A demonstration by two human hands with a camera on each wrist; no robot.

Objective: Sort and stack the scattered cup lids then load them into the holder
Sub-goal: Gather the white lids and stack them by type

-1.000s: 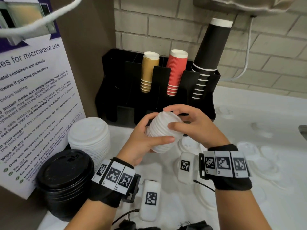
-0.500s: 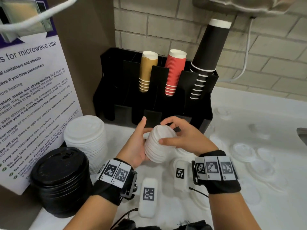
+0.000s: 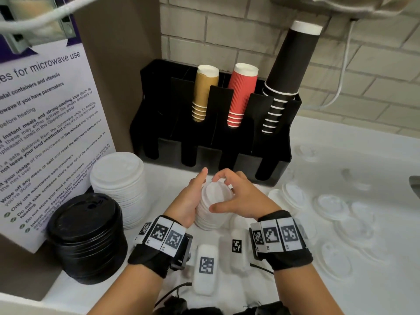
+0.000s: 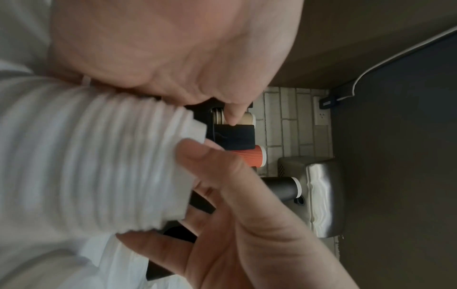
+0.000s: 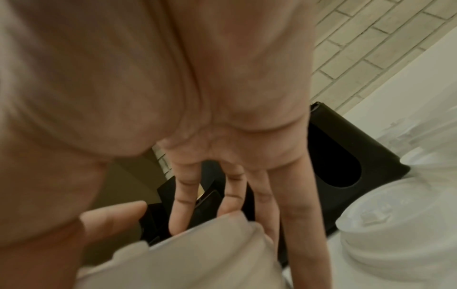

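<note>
Both hands, left hand and right hand, clasp a small nested stack of white plastic lids before the black slotted holder; its lid bays look unloaded, clear loose lids right of it unsorted.

microwave notice, brick wall, cable

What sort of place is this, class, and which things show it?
Probably a workplace kitchenette or break room: a microwave-use notice, a black holder stocked with paper cups, and stacks of takeaway cup lids on a white counter.
</note>
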